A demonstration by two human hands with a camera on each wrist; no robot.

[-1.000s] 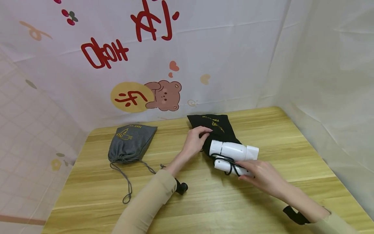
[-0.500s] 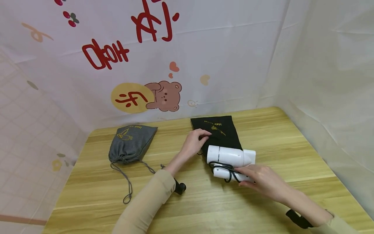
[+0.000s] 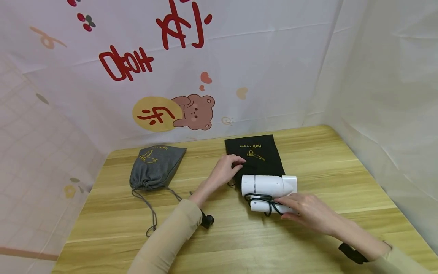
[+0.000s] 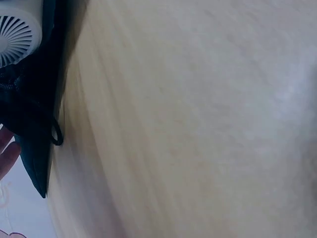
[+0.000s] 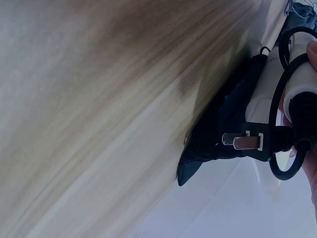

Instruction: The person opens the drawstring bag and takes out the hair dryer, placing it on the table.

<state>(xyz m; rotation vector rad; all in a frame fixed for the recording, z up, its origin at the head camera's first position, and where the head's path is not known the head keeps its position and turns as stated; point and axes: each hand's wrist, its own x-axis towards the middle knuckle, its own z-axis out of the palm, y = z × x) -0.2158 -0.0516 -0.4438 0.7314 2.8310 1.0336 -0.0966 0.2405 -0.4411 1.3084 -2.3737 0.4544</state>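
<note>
A white hair dryer (image 3: 268,185), its black cord looped round the handle, lies across the lower part of a black drawstring pouch (image 3: 270,161) with yellow print. My right hand (image 3: 308,213) grips the dryer by the handle end. In the right wrist view the plug (image 5: 260,141) hangs from the cord beside the handle. On the left side of the pouch, my left hand (image 3: 226,168) pinches the cloth between thumb and fingers. Its fingertips (image 4: 7,156) show at the pouch's edge in the left wrist view, near the dryer's vented end (image 4: 17,39).
A grey drawstring pouch (image 3: 155,167) with similar print lies at the back left, its cords (image 3: 148,207) trailing forward. Everything is on a wooden table (image 3: 232,239). A printed white cloth wall (image 3: 280,64) rises behind the back edge.
The dryer has come down toward the front and tilted level, showing more of the black pouch. The pouch has flattened and shifted slightly right; my left hand has moved a little toward the front.
</note>
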